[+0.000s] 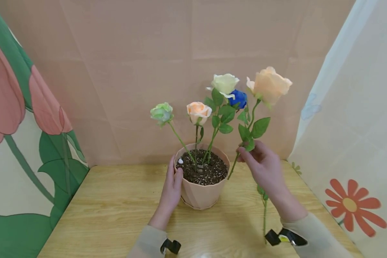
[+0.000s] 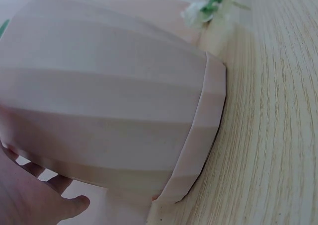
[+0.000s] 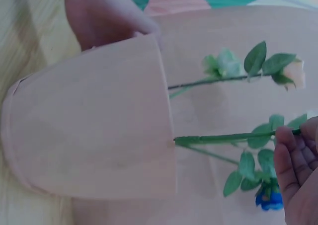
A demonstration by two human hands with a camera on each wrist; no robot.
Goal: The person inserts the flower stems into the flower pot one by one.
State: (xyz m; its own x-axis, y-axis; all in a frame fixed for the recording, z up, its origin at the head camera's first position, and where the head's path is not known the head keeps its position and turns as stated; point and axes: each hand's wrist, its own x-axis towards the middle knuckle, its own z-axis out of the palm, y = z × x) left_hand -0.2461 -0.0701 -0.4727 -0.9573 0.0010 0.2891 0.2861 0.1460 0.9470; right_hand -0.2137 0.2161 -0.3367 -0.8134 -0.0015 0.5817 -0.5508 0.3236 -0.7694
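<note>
A pink flowerpot (image 1: 201, 195) filled with dark soil stands on the table. My left hand (image 1: 171, 186) rests against the pot's left side, thumb near the rim and fingers straight along the wall. My right hand (image 1: 261, 161) pinches the green stem of a large peach rose (image 1: 271, 86) just below its leaves. The stem's cut end (image 3: 176, 141) overlaps the pot's right rim, outside the soil. Standing in the soil are a green rose (image 1: 162, 113), a smaller peach rose (image 1: 198, 113), a white rose (image 1: 225, 84) and a blue rose (image 1: 238, 99).
Another green stem (image 1: 264, 218) lies on the wooden table (image 1: 116, 208) beneath my right forearm, its upper part hidden. A small white object (image 1: 180, 161) and some pebbles (image 1: 200, 168) sit on the soil. Behind hangs a plain pink cloth (image 1: 132, 71), with floral cloths at both sides.
</note>
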